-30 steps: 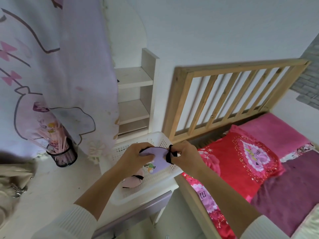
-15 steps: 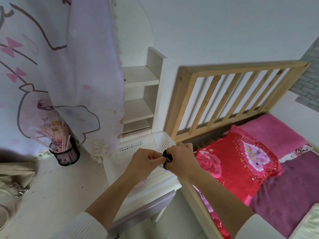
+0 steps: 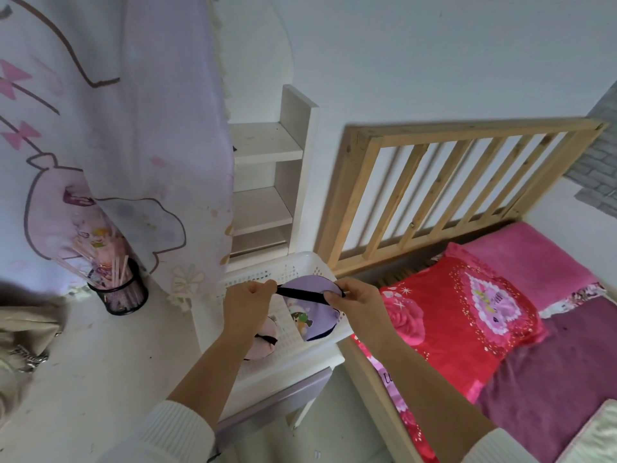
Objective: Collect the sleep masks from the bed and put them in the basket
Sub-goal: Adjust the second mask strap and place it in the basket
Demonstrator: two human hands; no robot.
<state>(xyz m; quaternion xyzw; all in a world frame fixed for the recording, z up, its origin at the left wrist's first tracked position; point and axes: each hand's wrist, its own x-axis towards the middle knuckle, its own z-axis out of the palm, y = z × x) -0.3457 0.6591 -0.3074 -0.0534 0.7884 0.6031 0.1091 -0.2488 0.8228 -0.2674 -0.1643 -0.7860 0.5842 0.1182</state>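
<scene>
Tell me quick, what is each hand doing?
Left hand: closed, pinching one end of the black strap of the purple sleep mask.
Right hand: closed, pinching the strap's other end.

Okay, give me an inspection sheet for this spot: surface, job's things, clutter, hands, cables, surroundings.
Surface: white nightstand carrying the white basket, beside the bed.
Job's things: purple sleep mask held above the basket by its black strap; pink sleep mask already lying in the basket.
Clutter: black mesh pen holder and a beige bag on the desk to the left.
Hands: left hand and right hand each pinch one end of the strap.
Cables: nothing seen.
Surroundings: wooden headboard, red pillow, white shelf, printed curtain.
</scene>
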